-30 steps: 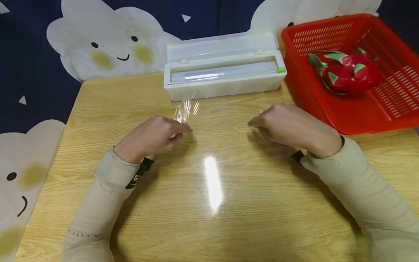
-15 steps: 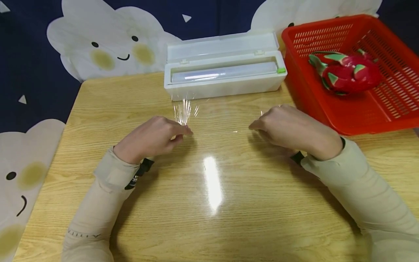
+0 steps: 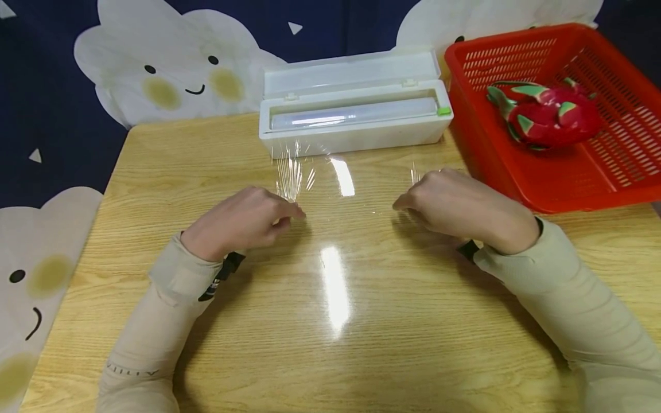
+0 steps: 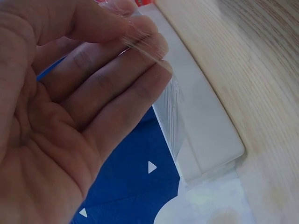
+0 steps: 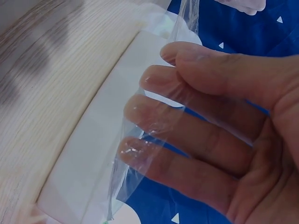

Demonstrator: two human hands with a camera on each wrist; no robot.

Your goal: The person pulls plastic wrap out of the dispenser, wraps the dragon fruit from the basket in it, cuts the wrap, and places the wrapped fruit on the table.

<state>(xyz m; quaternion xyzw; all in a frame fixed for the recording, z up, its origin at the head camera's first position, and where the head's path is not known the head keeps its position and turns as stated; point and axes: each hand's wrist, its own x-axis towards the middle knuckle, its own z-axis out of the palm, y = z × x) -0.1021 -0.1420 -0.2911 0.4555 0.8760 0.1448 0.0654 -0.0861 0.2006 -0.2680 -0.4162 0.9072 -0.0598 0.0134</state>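
Observation:
A clear sheet of cling film (image 3: pixel 291 175) stretches from the white dispenser box (image 3: pixel 356 137) toward me, creased on the left and catching a bright reflection near its middle. My left hand (image 3: pixel 242 221) pinches one corner between thumb and index finger; in the left wrist view the gathered film (image 4: pixel 174 116) crosses the other fingertips. On the other side, my right hand (image 3: pixel 459 206) pinches the opposite corner. The right wrist view has the film (image 5: pixel 189 18) running from that pinch and lying over the extended fingers. Inside the box sits the film roll (image 3: pixel 356 112), its lid (image 3: pixel 351 74) raised.
A red plastic basket (image 3: pixel 496 166) stands at the back right, close beside the box, with a dragon fruit (image 3: pixel 555 115) in it. A green slider (image 3: pixel 443 110) is at the box's right end. Behind the wooden table (image 3: pixel 248 344) hangs a dark blue cloud-print cloth (image 3: pixel 330 28).
Both hands have come slightly toward me with the cling film. A bright reflection now shows on the film in front of the box, and its creases at both sides stand out more.

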